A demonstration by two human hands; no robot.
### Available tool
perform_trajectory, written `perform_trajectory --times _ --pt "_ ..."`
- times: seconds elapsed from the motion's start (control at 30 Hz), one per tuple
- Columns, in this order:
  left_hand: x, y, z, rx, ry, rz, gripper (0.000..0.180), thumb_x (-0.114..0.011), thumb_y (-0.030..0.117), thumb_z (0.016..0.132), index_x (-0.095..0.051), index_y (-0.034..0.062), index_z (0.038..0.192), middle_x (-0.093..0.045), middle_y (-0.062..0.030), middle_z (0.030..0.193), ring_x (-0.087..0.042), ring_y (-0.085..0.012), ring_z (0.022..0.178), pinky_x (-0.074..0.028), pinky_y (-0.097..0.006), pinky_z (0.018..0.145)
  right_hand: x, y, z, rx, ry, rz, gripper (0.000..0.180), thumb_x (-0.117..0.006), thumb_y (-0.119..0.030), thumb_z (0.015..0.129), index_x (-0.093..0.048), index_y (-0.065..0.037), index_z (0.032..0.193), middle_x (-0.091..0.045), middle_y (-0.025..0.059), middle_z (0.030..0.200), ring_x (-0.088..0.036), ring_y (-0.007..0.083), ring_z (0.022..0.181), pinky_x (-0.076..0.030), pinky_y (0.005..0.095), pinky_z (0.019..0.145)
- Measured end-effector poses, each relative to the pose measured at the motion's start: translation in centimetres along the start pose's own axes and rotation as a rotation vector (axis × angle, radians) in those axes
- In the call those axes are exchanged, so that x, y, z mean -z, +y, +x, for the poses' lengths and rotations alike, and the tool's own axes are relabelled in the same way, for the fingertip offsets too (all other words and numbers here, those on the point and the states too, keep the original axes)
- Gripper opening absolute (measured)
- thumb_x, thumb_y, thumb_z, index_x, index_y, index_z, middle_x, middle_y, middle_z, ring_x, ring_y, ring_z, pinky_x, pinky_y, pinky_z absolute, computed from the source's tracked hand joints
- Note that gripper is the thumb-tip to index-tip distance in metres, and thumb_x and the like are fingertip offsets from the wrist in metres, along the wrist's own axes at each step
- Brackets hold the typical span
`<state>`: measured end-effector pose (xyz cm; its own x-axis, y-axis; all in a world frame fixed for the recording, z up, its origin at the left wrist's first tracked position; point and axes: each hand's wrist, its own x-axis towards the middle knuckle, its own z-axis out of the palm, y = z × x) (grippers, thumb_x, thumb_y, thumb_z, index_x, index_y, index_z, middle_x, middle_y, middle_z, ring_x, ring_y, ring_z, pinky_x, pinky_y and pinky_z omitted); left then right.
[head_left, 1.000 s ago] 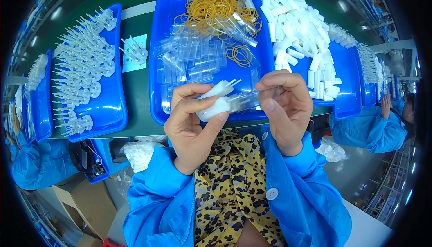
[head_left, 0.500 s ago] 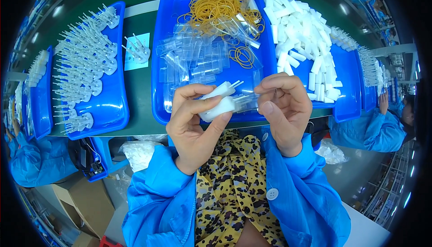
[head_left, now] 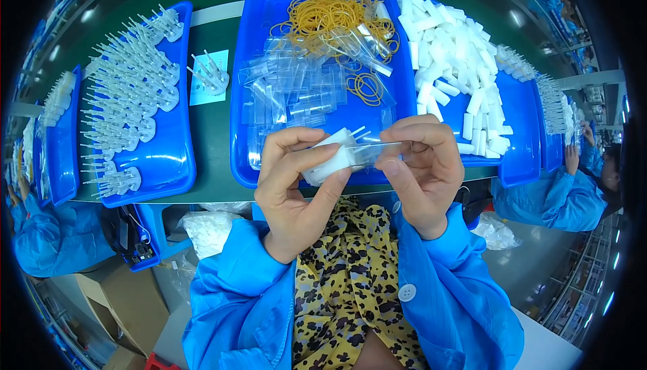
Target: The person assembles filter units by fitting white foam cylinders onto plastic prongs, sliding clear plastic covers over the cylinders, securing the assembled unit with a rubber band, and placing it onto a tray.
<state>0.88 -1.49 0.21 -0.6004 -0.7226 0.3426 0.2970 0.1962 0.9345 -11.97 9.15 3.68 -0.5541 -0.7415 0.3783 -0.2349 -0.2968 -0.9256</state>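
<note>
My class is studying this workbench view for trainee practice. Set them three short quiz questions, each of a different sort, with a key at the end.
1. True or false: the yellow rubber bands lie in the same blue tray as the pile of flat clear pieces.
2. Multiple choice: what colour is the workpiece in the grip of the left hand?
a) black
b) white
c) red
3. Short answer: what do the fingers of the right hand hold?

Key: 1. True. 2. b. 3. A clear plastic piece, stretching between the two hands.
</note>
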Motion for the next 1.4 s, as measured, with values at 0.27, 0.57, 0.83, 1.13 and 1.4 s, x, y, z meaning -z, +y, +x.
perform_trajectory --times 0.27,0.57,0.83,1.13,1.4 --pt "0.2 0.0 0.4 -0.118 -0.023 0.18 0.027 -0.076 0.0 0.073 -0.069 0.0039 0.099 -0.055 -0.0131 0.111 -0.059 -0.0233 0.097 -0.05 -0.03 0.079 0.1 0.3 0.0 0.013 0.006 -0.035 0.028 -0.065 0.002 0.084 -0.055 0.003 0.11 -0.055 0.0124 0.105 -0.055 0.0122 0.089 -0.045 0.0233 0.076" --pt "-0.3 0.0 0.2 -0.113 0.01 0.201 0.033 -0.078 0.0 0.07 -0.066 0.0021 0.1 -0.056 -0.0136 0.11 -0.058 -0.0243 0.096 -0.05 -0.031 0.077 -0.4 0.8 0.6 -0.124 0.049 -0.045 0.03 -0.058 0.008 0.087 -0.052 0.004 0.116 -0.053 0.0112 0.11 -0.056 0.009 0.085 -0.046 0.0227 0.076" --pt "-0.4 -0.5 0.5 -0.33 -0.013 0.411 0.042 -0.079 -0.003 0.067 -0.064 0.0005 0.106 -0.056 -0.0141 0.112 -0.061 -0.0299 0.101 -0.054 -0.035 0.08 -1.6 1.1 0.6 0.028 0.03 -0.453 0.097 -0.087 -0.017 0.058 -0.033 -0.002 0.137 -0.044 0.0137 0.122 -0.053 0.0239 0.104 -0.049 0.0343 0.084" --pt "-0.5 -1.0 0.3 -0.465 -0.056 0.486 0.05 -0.085 0.005 0.065 -0.061 -0.0003 0.109 -0.057 -0.0156 0.111 -0.062 -0.0331 0.105 -0.055 -0.037 0.088 -0.9 0.9 1.3 0.272 0.009 -0.767 0.089 -0.085 -0.023 0.057 -0.04 -0.001 0.131 -0.045 0.0188 0.124 -0.05 0.034 0.111 -0.045 0.0406 0.091" --pt "-0.5 -1.2 0.0 -0.418 -0.055 0.388 0.048 -0.085 0.005 0.066 -0.06 -0.0017 0.106 -0.056 -0.0169 0.112 -0.061 -0.0343 0.108 -0.054 -0.04 0.09 -0.8 1.5 0.5 0.138 -0.009 -0.59 0.079 -0.082 -0.023 0.06 -0.048 -0.001 0.128 -0.049 0.017 0.125 -0.052 0.0302 0.11 -0.044 0.039 0.092"
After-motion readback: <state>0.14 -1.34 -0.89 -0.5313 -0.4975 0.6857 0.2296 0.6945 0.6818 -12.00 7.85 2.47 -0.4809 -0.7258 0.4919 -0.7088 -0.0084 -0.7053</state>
